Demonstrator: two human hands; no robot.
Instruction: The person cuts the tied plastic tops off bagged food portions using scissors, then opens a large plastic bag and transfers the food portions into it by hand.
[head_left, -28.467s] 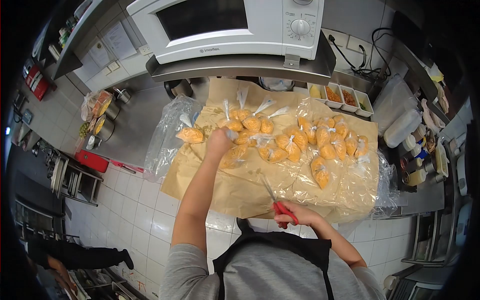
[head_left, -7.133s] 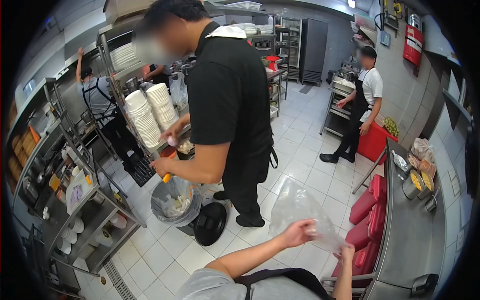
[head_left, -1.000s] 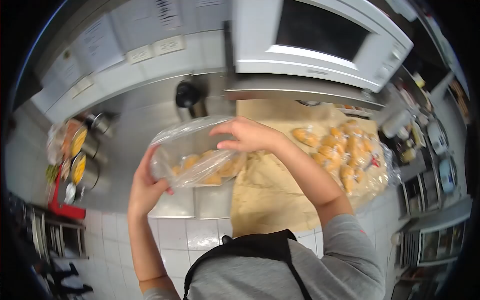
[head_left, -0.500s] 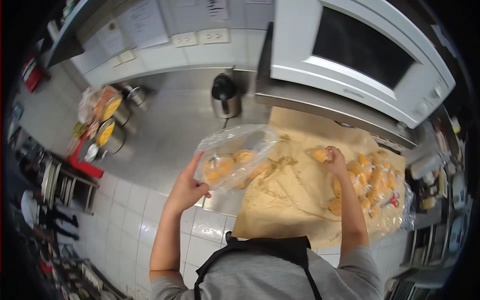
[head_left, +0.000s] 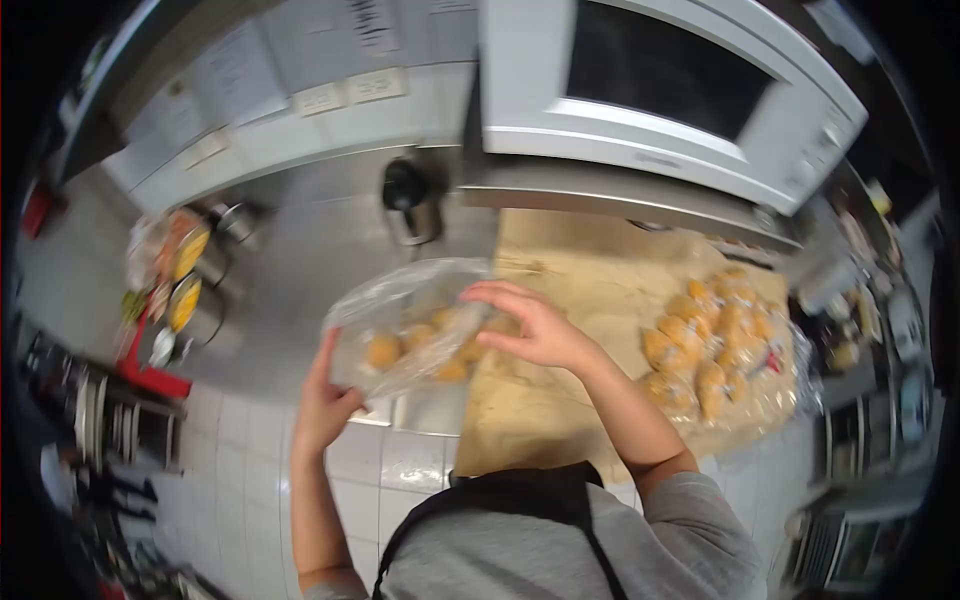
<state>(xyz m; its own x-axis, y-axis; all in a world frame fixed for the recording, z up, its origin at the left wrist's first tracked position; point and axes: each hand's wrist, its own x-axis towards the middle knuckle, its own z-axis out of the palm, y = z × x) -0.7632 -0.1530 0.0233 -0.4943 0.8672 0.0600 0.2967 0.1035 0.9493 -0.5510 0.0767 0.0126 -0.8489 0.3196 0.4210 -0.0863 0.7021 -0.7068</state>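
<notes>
A clear plastic bag (head_left: 400,287) lies on the counter's front part, its mouth spread wide. Inside show several small orange-yellow bundles (head_left: 383,351) that look wrapped in clear plastic. My left hand (head_left: 325,405) grips the bag's left side, index finger stretched along the film and thumb apart. At the right side of the bag is my right hand (head_left: 532,326), fingers and thumb spread, touching its edge; I see no bundle in it. More orange-yellow wrapped bundles (head_left: 715,335) are heaped at the right on brown paper (head_left: 590,260).
A steel-and-black jug (head_left: 408,205) stands behind the bag. A white microwave (head_left: 640,140) sits on a raised shelf at the back right. Tins with yellow contents (head_left: 195,305) stand at the left, above a red item (head_left: 150,375). Red scissors (head_left: 774,360) lie by the heap.
My right hand has moved left from beside the heap to the bag, and the bundle it held no longer shows in it. My left hand stays at the bag. The view has shifted.
</notes>
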